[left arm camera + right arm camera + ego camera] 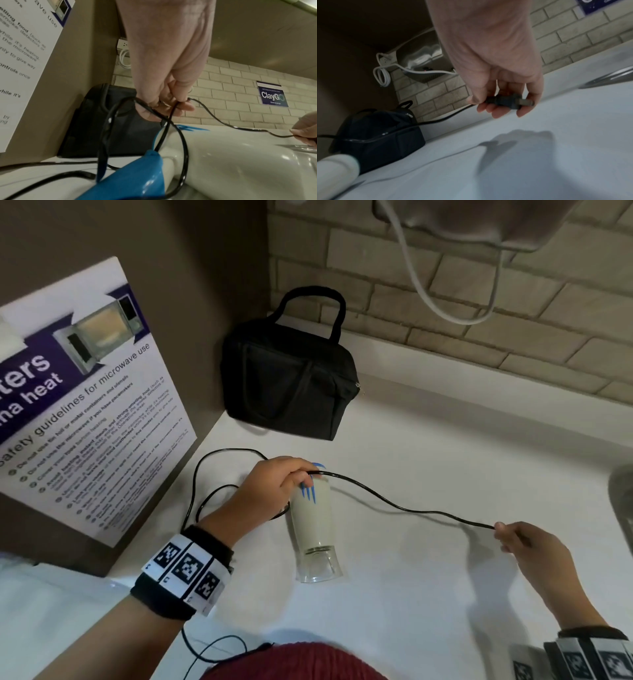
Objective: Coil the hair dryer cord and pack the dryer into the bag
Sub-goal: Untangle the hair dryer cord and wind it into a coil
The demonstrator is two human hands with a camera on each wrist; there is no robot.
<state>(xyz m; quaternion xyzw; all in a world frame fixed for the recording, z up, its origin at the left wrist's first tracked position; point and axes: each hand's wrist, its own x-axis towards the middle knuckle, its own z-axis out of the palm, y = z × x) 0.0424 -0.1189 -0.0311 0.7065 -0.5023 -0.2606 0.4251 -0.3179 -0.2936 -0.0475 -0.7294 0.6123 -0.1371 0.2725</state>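
A cream hair dryer (313, 525) with a clear nozzle lies on the white counter (445, 594); its blue handle (130, 180) shows in the left wrist view. My left hand (277, 491) hovers over the dryer's rear and grips loops of the black cord (394, 503). The cord runs right to my right hand (520, 542), which pinches the plug (505, 101) just above the counter. A black bag (291, 378) with handles stands zipped in the back corner.
A microwave safety poster (82, 405) leans against the left wall. A white cable (428, 292) hangs from a metal wall unit on the brick wall. A sink edge (621, 501) sits at the far right. Thin dark wires (212, 648) lie near my body.
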